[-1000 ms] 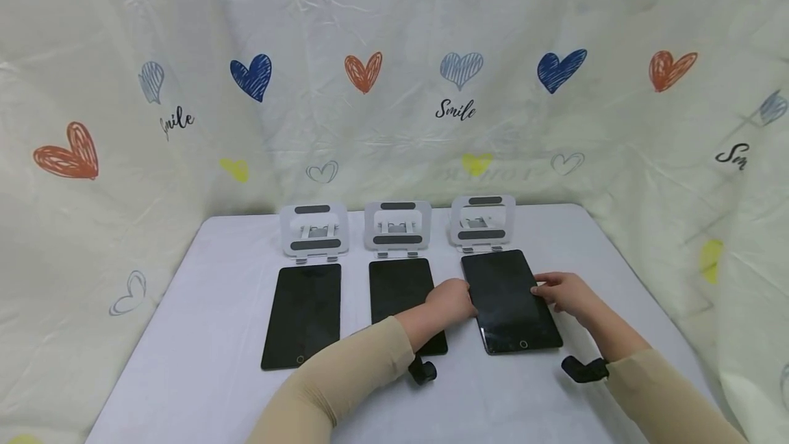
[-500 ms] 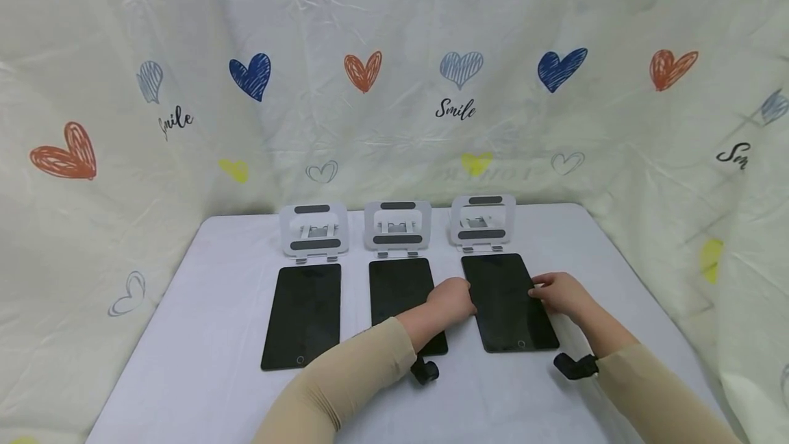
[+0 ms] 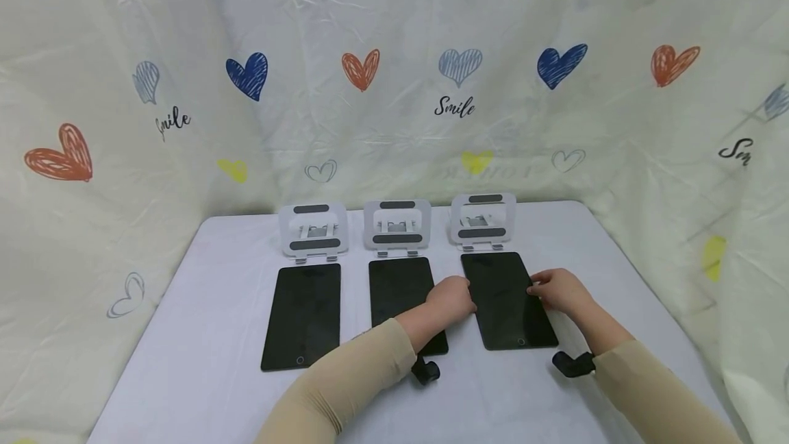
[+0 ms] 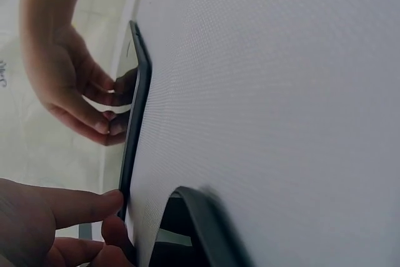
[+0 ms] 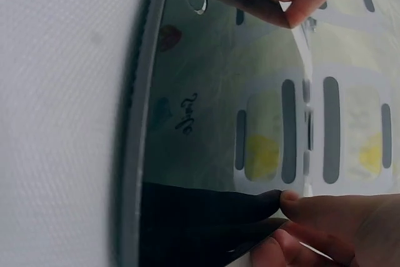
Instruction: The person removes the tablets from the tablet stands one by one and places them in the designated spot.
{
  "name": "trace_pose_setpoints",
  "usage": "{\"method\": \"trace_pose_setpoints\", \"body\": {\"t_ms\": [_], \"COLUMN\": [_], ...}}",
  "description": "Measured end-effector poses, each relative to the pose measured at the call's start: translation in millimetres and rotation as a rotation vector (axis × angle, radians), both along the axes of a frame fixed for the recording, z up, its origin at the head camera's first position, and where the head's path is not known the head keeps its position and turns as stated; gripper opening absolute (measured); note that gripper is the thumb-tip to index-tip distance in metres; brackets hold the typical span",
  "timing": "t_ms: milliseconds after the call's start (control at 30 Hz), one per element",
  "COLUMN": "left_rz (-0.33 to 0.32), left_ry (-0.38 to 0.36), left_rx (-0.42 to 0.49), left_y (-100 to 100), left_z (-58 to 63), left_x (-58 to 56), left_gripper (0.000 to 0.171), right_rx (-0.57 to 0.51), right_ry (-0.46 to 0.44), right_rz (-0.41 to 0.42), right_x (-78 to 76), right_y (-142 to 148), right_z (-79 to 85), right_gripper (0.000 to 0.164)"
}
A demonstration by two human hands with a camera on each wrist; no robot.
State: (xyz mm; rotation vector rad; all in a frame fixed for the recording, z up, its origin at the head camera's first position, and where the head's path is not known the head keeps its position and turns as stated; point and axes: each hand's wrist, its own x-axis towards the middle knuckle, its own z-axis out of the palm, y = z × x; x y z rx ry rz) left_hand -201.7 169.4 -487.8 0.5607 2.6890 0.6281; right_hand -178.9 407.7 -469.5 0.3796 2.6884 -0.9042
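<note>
A black tablet point(image 3: 508, 307) lies screen up on the table, at the right of a row of three. My left hand point(image 3: 452, 298) holds its left long edge, with the thumb and curled fingers at the rim in the left wrist view. On the opposite edge, my right hand point(image 3: 559, 291) pinches the rim between thumb and fingers. Just behind this tablet stands a white folding tablet stand point(image 3: 483, 233) with grey pads. The glossy screen point(image 5: 187, 148) mirrors the stand and my fingers in the right wrist view. The fingers' undersides are partly hidden.
A middle tablet point(image 3: 397, 286), partly under my left forearm, and a left tablet point(image 3: 305, 310) lie on the white table point(image 3: 185, 334). Behind them are a middle stand point(image 3: 397, 238) and a left stand point(image 3: 314, 245). A curtain point(image 3: 394, 136) printed with hearts hangs behind the table.
The right tablet's near end has shifted slightly left and sits flatter. My right hand has moved a little left with it; the left hand has barely moved.
</note>
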Motion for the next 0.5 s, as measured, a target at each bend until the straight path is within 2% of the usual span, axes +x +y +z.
{"method": "trace_pose_setpoints", "body": {"t_ms": [167, 333, 500], "left_rz": [0.007, 0.02, 0.05], "left_ry": [0.007, 0.0, -0.036], "left_rx": [0.008, 0.013, 0.049], "left_y": [-1.5, -2.0, -2.8], "left_z": [-2.0, -3.1, -3.1], "left_x": [0.0, -0.4, -1.9], "left_gripper": [0.024, 0.022, 0.034], "right_rx": [0.034, 0.042, 0.038], "right_ry": [0.011, 0.014, 0.007], "right_rz": [0.022, 0.039, 0.038], "right_x": [-1.9, -4.1, -4.8], "right_y": [-2.8, -3.9, -4.2], "right_z": [0.1, 0.3, 2.8], "right_gripper": [0.042, 0.041, 0.043]}}
